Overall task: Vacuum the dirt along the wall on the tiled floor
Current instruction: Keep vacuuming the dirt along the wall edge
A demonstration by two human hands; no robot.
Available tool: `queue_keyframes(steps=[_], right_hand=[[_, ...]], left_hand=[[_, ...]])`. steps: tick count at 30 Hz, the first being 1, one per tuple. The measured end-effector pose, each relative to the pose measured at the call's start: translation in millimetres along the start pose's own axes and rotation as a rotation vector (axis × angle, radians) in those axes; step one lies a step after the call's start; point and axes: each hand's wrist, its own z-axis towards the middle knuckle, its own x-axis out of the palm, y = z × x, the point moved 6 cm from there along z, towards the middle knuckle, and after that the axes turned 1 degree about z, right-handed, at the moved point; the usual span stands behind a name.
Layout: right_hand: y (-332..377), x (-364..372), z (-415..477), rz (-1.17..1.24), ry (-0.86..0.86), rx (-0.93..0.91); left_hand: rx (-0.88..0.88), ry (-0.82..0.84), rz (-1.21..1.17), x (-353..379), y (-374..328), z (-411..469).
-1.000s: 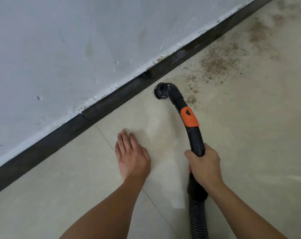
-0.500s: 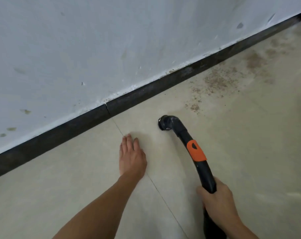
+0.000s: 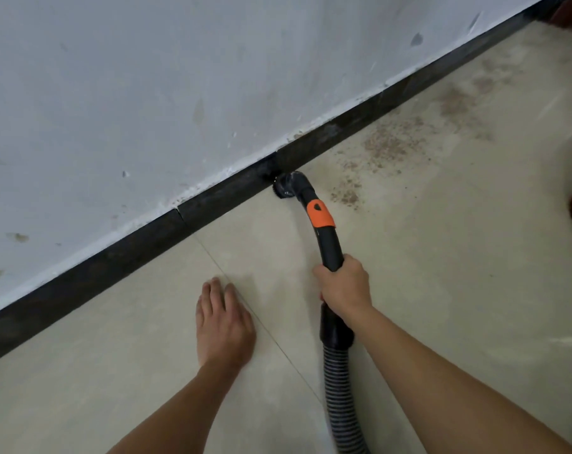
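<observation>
Near the baseboard, right hand fingers clamp the wand — left hand flat, fingers together.

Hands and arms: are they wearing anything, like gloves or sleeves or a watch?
No. The left hand and the right hand are bare, with no gloves and no rings on the fingers that show. Neither wrist has a watch or band. The left forearm and the right forearm are bare too, with no sleeve in view.
</observation>
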Motion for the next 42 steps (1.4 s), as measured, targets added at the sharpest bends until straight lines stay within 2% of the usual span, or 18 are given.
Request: queue_keyframes(steps=[5, 11, 15, 18, 25, 31, 36, 42], right_hand=[[-50, -41, -35, -0.007, 0.002, 0.050], [-93, -127, -56, 0.026, -0.258, 0.133], [-102, -118, -79, 0.002, -0.178, 0.122], [-109, -101, -86, 0.002, -0.128, 0.106], [-135, -142, -62, 0.130, -0.375, 0.220], [-141, -176, -31, 0.225, -0.525, 0.265], [-119, -165, 2, 0.210, -0.432, 0.220], [-83, -163, 50, 0.200, -0.418, 0.173]], left_hand=[[0.015, 0.026, 0.018, -1, -2, -4], [-0.005, 0.032, 0.063, -5, -6, -2], [0.120, 0.089, 0.052, -5, -26, 2], [0.116, 0.042, -0.027, -17, -49, 14], [0.073, 0.092, -0.070, -2, -73, 47], [0.085, 0.031, -0.035, 14, -72, 42], [0.079, 0.027, -0.020, 16, -72, 41], [0.079, 0.027, -0.017, 15, -71, 42]])
